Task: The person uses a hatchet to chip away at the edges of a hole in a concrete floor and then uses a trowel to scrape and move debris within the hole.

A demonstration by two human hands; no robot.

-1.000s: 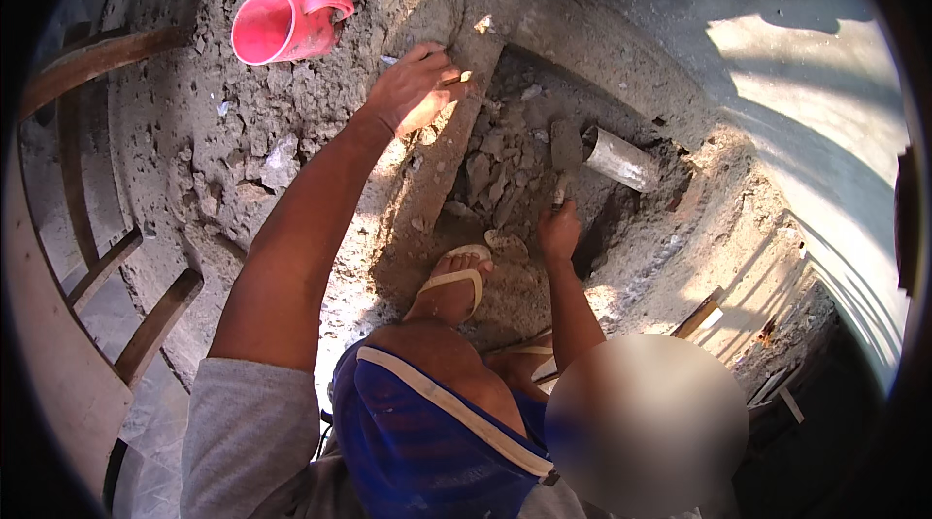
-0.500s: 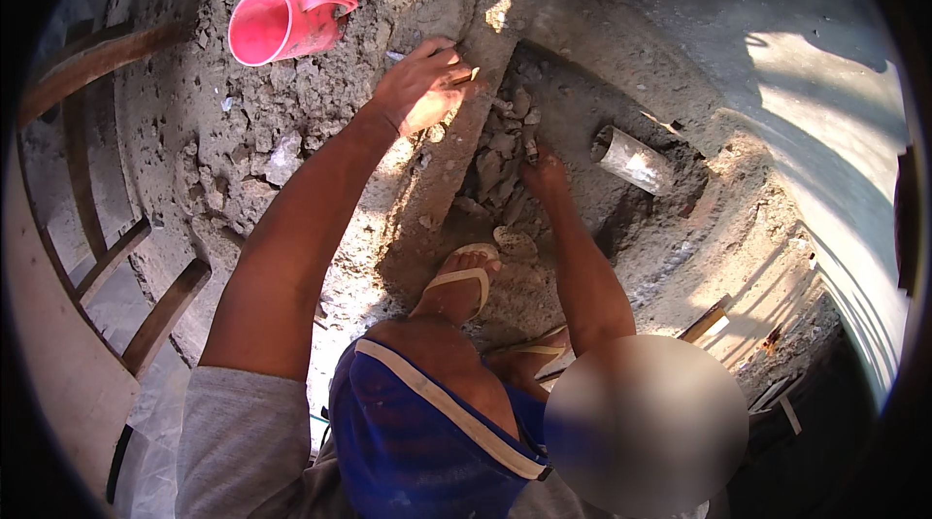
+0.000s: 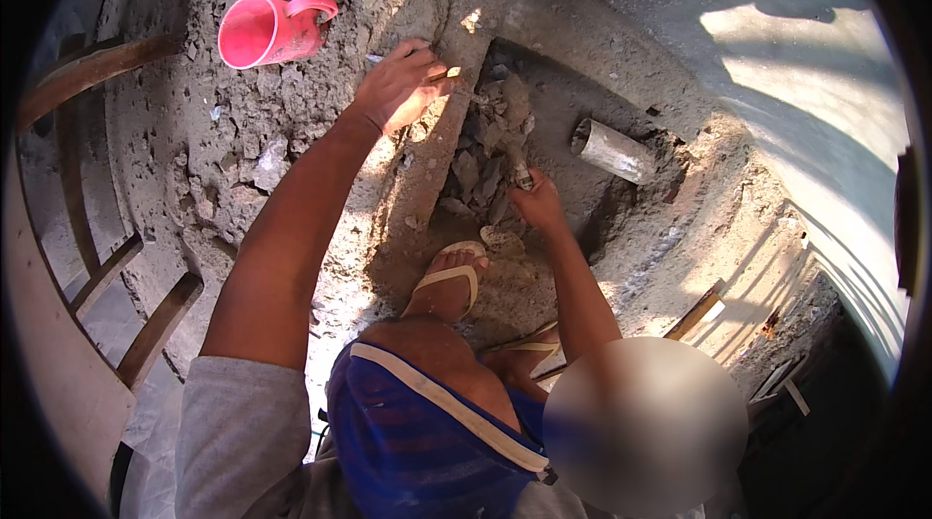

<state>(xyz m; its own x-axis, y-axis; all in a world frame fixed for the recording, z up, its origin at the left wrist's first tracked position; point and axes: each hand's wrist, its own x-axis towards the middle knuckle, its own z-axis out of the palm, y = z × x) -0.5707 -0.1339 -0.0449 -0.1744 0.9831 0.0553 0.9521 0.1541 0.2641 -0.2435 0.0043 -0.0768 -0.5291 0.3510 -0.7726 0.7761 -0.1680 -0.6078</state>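
In the sunken pit, my right hand [image 3: 537, 200] is closed around the handle of what looks like a trowel [image 3: 523, 178]. Its blade end, caked or loaded with grey debris, points away from me among broken rubble [image 3: 471, 174]. My left hand [image 3: 400, 90] leans on the pit's raised left border, its fingers curled. A small pale tip shows by those fingers; what it belongs to is hidden. A pink mug [image 3: 260, 32] lies tipped on the crumbly soil beyond my left hand. To the right of the trowel, a grey pipe [image 3: 617, 151] sticks out of the pit's side.
Wooden slats [image 3: 160, 330] of a frame stand along the left. Loose chunks and soil cover the ground beside the mug. A smooth grey wall [image 3: 835, 140] curves up at the right, with a wood strip [image 3: 695, 311] below it. My sandalled foot [image 3: 449, 284] is at the pit's near end.
My right hand has drawn the trowel a little toward me, and more debris shows at its blade end. My left hand stays on the border. The whole view has shifted slightly.
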